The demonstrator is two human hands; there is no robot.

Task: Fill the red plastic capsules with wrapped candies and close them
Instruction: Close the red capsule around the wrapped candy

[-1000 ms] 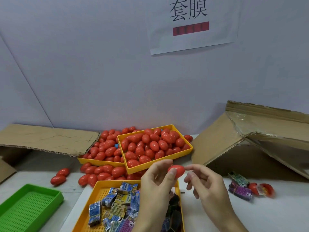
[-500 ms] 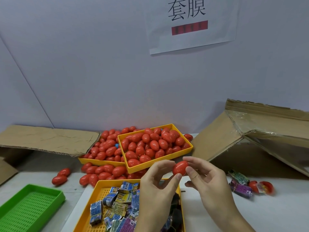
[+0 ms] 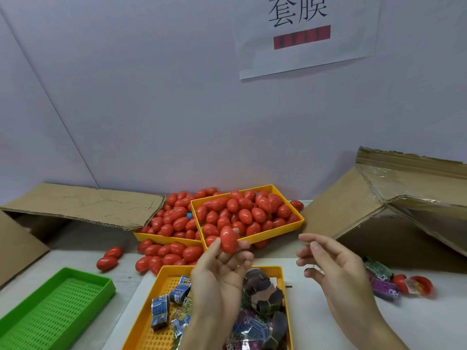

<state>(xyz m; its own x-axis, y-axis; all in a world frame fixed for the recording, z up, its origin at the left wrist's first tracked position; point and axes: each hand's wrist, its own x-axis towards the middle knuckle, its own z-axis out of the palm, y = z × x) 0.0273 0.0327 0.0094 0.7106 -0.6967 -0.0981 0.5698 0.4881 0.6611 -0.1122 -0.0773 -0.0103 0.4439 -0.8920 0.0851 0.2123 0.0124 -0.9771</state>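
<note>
The left hand is raised palm-up, its thumb and fingertips pinching a closed red egg-shaped plastic capsule. The right hand hovers apart from it, fingers loosely curved, holding nothing.

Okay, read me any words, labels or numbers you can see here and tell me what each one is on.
"套膜": large black characters on the white paper sign taped to the wall.
Red bar under those characters: dark marks inside it, too blurred to read.
Candy wrappers in the near yellow tray: printed, but too small to read.
Purple wrappers on the right of the table: print too small to read.
</note>
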